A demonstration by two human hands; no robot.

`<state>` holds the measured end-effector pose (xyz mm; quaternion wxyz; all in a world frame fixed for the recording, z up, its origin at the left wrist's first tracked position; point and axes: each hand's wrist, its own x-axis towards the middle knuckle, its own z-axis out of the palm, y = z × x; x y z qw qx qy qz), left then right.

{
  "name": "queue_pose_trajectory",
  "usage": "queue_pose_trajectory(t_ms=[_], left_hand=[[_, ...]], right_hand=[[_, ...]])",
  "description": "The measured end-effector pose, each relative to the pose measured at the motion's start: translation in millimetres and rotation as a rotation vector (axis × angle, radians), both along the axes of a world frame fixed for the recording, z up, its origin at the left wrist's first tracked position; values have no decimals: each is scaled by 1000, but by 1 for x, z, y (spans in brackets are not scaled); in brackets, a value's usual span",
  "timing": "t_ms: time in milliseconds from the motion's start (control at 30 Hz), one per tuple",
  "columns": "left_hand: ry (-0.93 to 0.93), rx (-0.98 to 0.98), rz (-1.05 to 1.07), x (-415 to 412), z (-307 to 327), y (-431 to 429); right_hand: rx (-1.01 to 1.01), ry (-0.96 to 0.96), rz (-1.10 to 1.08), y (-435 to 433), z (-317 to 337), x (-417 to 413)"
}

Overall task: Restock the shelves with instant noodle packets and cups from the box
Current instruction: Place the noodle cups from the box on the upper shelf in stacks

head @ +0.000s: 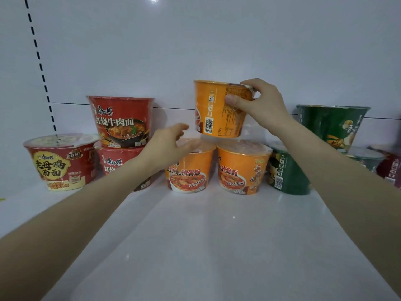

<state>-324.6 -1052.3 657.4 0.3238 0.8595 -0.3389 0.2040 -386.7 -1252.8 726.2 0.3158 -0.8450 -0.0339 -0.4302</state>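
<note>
My right hand (260, 105) grips the rim of an orange noodle cup (214, 111), held on or just above two other orange cups: the left one (188, 170) and the right one (240, 168). My left hand (171, 144) hovers open with spread fingers by the lid of the left orange cup, just below and left of the held cup. I cannot tell whether it touches the lid. All cups stand at the back of a white shelf (206, 235).
Two red cups are stacked (122, 121) over (112, 161) left of the orange ones, with another red cup (60, 161) further left. Green cups (286, 172), (334, 124) and a dark red one (390, 168) stand at the right. The box is out of view.
</note>
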Motion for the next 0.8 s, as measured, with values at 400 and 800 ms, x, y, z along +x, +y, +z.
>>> queue_pose_trajectory(t_ms=[400, 800], left_hand=[[155, -532, -260, -16, 37, -21], [127, -609, -203, -11, 32, -16]], right_hand=[[55, 61, 198, 15, 11, -24], [-623, 781, -103, -11, -50, -13]])
